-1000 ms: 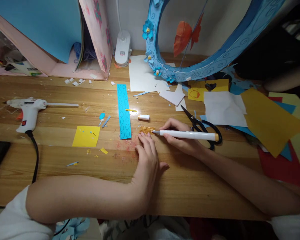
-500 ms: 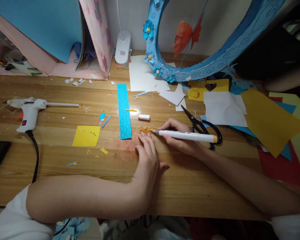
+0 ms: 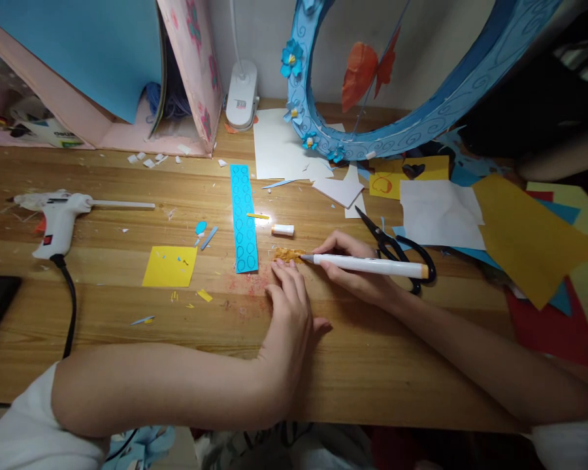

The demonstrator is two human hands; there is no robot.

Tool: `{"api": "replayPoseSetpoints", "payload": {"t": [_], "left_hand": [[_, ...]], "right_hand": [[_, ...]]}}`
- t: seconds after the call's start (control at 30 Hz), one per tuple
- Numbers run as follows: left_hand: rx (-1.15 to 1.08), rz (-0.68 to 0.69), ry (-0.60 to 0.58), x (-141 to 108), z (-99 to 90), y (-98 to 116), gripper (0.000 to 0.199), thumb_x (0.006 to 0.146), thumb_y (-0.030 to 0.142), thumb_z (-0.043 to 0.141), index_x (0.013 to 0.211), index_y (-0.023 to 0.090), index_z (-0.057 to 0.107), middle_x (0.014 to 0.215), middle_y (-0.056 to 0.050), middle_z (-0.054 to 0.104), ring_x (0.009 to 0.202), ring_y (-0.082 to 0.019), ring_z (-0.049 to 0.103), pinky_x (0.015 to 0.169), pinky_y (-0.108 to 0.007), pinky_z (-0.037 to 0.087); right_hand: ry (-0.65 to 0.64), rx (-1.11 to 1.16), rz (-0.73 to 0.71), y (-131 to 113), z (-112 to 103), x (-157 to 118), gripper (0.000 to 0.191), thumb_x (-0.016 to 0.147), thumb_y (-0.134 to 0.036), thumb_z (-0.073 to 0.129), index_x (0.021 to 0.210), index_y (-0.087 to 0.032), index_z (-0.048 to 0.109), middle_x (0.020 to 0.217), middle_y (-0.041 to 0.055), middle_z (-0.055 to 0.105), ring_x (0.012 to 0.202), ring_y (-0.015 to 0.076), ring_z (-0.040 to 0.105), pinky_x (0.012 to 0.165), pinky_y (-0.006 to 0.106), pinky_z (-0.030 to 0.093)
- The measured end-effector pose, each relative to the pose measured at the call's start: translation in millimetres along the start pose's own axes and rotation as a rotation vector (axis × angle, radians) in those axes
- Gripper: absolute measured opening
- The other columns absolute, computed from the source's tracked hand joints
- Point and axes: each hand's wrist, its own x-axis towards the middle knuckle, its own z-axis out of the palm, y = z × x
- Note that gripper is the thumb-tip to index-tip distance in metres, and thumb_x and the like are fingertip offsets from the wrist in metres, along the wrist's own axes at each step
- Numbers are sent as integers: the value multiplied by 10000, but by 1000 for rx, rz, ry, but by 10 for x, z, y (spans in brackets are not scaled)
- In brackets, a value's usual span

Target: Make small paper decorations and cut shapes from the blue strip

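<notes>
My right hand (image 3: 350, 264) is closed round a white marker pen (image 3: 372, 265) with an orange end. Its tip touches the right end of a small orange-brown coloured piece (image 3: 289, 255) on the table. My left hand (image 3: 290, 297) lies with fingers stretched out, fingertips resting on the near edge of that piece. Just beyond it is the white marker cap (image 3: 282, 230). To the left lies a blue paper strip (image 3: 244, 222) with rows of drawn circles, and a thin yellow paper sliver (image 3: 258, 215) lies across its right edge.
Black scissors (image 3: 387, 241) lie beyond my right hand, beside piled coloured paper (image 3: 534, 241). A white glue gun (image 3: 61, 222) and a yellow paper square (image 3: 169, 266) are on the left. A blue ring frame (image 3: 396, 140) and a white clip lamp base (image 3: 242, 94) stand behind.
The marker tip has shifted very slightly to the right along the orange-brown piece. My left hand has stayed in place.
</notes>
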Motion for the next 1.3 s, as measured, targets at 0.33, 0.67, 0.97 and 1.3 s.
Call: {"api": "replayPoseSetpoints", "payload": {"t": [0.33, 0.67, 0.97, 1.3], "left_hand": [[142, 12, -19, 8, -35, -2, 899, 832, 629, 361, 1332, -118, 351, 1337, -344, 422, 1221, -394, 458, 919, -415, 442], [-19, -15, -67, 10, -54, -15, 804, 838, 584, 417, 1359, -26, 377, 1373, -293, 416, 1273, -377, 407, 961, -430, 415], [-55, -21, -35, -5, -3, 3, 835, 814, 575, 472, 1360, -47, 363, 1380, -309, 394, 1300, -402, 357, 978, -437, 403], [-72, -23, -48, 0, 6, -5, 785, 826, 574, 454, 1375, 19, 375, 1391, -270, 407, 1314, -383, 347, 959, -435, 422]], "right_hand": [[34, 72, 7, 57, -15, -1, 63, 795, -266, 565, 786, -218, 524, 683, -6, 537, 585, 145, 472, 517, 262, 344], [29, 61, 39, 37, -17, -3, 104, 795, -308, 574, 767, -226, 516, 672, 0, 545, 586, 156, 479, 513, 271, 356], [-9, 7, 16, -40, -4, 11, 86, 804, -294, 587, 838, -216, 576, 810, 41, 627, 693, 191, 561, 602, 305, 415], [18, 23, 30, -6, 0, 10, 90, 790, -294, 585, 794, -211, 551, 711, 10, 581, 625, 158, 516, 549, 271, 379]]}}
